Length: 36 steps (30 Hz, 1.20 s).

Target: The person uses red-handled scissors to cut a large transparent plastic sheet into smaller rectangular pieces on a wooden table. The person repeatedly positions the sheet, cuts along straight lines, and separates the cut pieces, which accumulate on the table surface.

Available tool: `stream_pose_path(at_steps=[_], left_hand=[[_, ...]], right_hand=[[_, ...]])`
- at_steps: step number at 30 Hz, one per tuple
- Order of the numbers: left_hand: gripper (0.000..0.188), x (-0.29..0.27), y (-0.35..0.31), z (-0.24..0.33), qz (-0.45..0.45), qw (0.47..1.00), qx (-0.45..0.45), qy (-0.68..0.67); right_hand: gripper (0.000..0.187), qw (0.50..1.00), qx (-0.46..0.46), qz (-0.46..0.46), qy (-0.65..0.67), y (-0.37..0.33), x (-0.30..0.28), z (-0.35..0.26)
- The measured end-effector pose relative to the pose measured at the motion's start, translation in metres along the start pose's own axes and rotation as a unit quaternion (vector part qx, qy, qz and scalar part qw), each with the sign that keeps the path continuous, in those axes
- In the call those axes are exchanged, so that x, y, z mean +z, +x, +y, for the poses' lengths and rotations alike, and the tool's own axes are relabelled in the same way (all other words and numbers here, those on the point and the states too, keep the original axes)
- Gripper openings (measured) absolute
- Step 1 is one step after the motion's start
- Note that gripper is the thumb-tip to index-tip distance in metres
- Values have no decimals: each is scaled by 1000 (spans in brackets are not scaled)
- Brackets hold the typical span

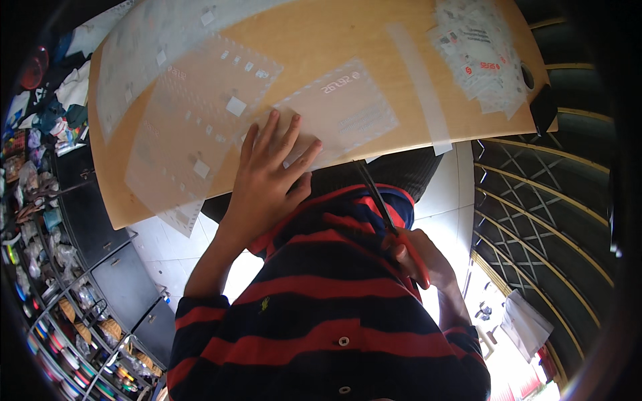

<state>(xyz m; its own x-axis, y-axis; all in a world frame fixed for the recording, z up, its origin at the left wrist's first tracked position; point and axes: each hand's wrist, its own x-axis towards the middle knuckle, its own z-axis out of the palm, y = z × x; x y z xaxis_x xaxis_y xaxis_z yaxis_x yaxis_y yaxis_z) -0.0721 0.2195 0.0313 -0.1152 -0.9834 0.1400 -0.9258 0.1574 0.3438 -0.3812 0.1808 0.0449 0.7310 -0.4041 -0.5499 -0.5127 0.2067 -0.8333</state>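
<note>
My left hand (271,177) lies with fingers stretched out on a translucent printed sheet (364,110) near the table's front edge. The thumb is apart from the fingers, by the table edge. My right hand (431,250) is closed round the red handles of a pair of scissors (376,194). Their dark blades point up toward the front edge of the table, and the tips are near the sheet's lower edge. Whether the tips touch the sheet I cannot tell. A larger translucent sheet (180,127) with white squares lies to the left, its lower corner hanging over the edge.
The wooden table (401,134) has a long pale strip (421,87) on its right part. Beyond it is a pile of printed translucent pieces (478,60). More sheeting (134,73) covers the far left. Dark drawers (127,277) and crowded shelves stand left, a folding metal gate (528,180) right.
</note>
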Motion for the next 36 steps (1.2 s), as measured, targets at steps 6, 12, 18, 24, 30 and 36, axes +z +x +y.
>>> stream_pose_path(at_steps=[6, 12, 18, 24, 30, 36], left_hand=[[46, 4, -6, 4, 10, 998, 6, -55], [38, 19, -15, 1, 49, 996, 19, -69], [38, 19, -18, 3, 54, 994, 11, -98], [31, 21, -21, 1, 61, 992, 24, -104], [32, 23, -23, -1, 67, 991, 30, -112], [26, 23, -20, -1, 82, 986, 22, -140]], right_hand=[[79, 999, 1, 23, -45, 13, 10, -15], [73, 998, 1, 34, -50, 27, 14, -16], [67, 997, 34, 56, -47, 33, 14, -30], [62, 998, 9, 53, -35, 37, 13, -40], [57, 996, 63, 50, 22, 32, 12, -30], [55, 995, 82, 61, 15, 28, 11, -27]])
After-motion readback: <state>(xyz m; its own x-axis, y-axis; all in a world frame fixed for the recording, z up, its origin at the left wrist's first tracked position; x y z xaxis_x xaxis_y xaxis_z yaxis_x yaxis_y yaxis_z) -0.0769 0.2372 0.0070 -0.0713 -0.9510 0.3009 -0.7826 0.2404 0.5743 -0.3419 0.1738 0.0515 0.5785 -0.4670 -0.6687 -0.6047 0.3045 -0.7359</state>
